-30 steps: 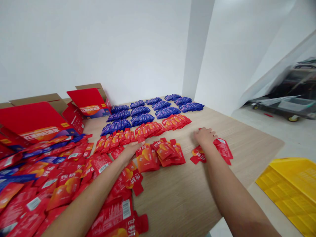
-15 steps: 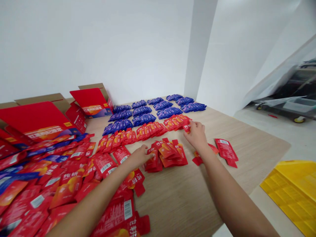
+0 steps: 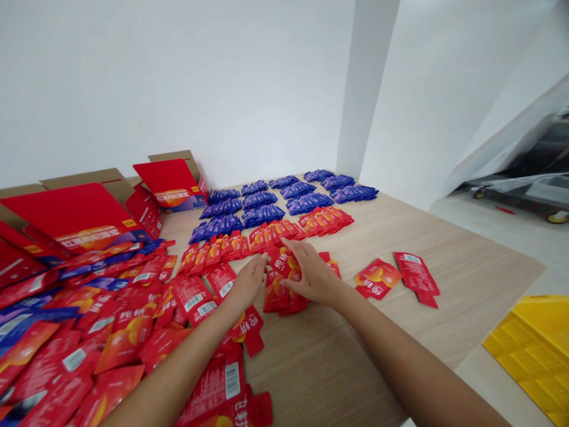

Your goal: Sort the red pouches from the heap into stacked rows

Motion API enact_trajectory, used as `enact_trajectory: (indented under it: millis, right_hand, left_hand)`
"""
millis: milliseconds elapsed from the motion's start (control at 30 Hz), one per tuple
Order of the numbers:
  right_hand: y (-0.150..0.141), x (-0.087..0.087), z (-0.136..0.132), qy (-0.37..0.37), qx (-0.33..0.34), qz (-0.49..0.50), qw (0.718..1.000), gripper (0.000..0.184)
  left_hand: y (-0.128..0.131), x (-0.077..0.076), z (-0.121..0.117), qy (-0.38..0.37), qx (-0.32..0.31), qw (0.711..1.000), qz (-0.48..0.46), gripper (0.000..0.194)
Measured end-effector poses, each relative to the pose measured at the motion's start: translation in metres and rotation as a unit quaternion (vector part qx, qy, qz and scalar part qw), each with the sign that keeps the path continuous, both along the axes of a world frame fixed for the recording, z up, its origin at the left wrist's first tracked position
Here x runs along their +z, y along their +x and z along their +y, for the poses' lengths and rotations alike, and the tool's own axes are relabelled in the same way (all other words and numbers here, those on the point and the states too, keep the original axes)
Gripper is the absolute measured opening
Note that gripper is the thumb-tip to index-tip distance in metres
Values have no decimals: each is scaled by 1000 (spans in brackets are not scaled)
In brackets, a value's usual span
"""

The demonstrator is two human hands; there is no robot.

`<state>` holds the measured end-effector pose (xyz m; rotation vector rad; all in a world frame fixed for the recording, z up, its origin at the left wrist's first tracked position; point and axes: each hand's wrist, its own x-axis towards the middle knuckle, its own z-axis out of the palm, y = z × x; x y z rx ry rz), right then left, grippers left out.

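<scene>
Both my hands meet over a small spread of red pouches (image 3: 276, 292) with orange fruit prints, near the middle of the wooden table. My right hand (image 3: 313, 273) reaches across from the right, its fingers on the far side of a pouch and its thumb on the near side. Bent fingers of my left hand (image 3: 249, 283) close at the left edge of the same pouches; its fingertips are partly hidden. Part of the spread lies behind my right wrist. Just beyond, overlapping red pouches form a row (image 3: 273, 234).
Behind the red row lie several fanned groups of purple-blue pouches (image 3: 297, 190). Loose pouches (image 3: 120, 332) cover the table's left side, before open red cartons (image 3: 84, 210). Two red pouches (image 3: 377, 277) lie at right. A yellow crate (image 3: 528, 344) stands beyond the table's right edge.
My right hand has left the right end of the red row and come down-left to the near spread. The row now has a pouch at that end. My left hand stays beside the spread.
</scene>
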<state>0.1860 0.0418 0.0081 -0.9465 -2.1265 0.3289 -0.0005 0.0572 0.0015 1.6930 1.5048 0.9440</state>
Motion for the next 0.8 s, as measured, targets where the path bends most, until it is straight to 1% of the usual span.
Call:
enact_trajectory:
  millis: [100,167,200,233,267,333,367,400,467,567,633,700,733,800]
  right_hand:
    - [-6,0,-5,16,35,-3,999,81]
    - [-8,1,-7,8,53,13,998,80]
    - [-9,1,-6,-8,52,32,998,79]
    - [-9,1,-6,-33,45,58,997,74]
    - [-9,1,-5,-65,37,85,994,64]
    - [-7,1,-2,-141,29,132,981,39]
    - [-7,2,0,-175,33,149,973,28]
    - [-6,2,1,-201,44,162,965,23]
    - [-5,4,3,-237,78,181,951,21]
    - [-8,6,1,-278,138,215,926,25]
    - [-12,5,-1,-304,159,236,909,29]
    - [-15,4,-2,-321,160,242,901,33]
    - [-15,3,-2,-322,151,242,903,35]
    - [-15,2,-1,-304,119,232,916,38]
  left_hand:
    - [5,7,2,-66,-29,992,-108,46]
    - [8,13,1,-81,-35,984,-154,46]
    - [10,15,-1,-78,-32,982,-171,45]
    - [11,17,-2,-75,-29,980,-184,44]
    - [12,18,-4,-78,-28,978,-193,44]
    - [15,20,-8,-90,-35,974,-206,44]
    - [16,20,-9,-96,-39,972,-211,45]
    - [18,20,-11,-101,-42,971,-213,47]
    - [20,20,-13,-116,-57,970,-205,52]
    - [22,22,-18,-141,-99,971,-166,59]
    - [21,24,-21,-138,-113,973,-144,61]
    - [20,26,-25,-114,-106,979,-132,60]
    - [19,26,-26,-100,-98,982,-129,57]
    - [18,25,-28,-80,-92,984,-128,51]
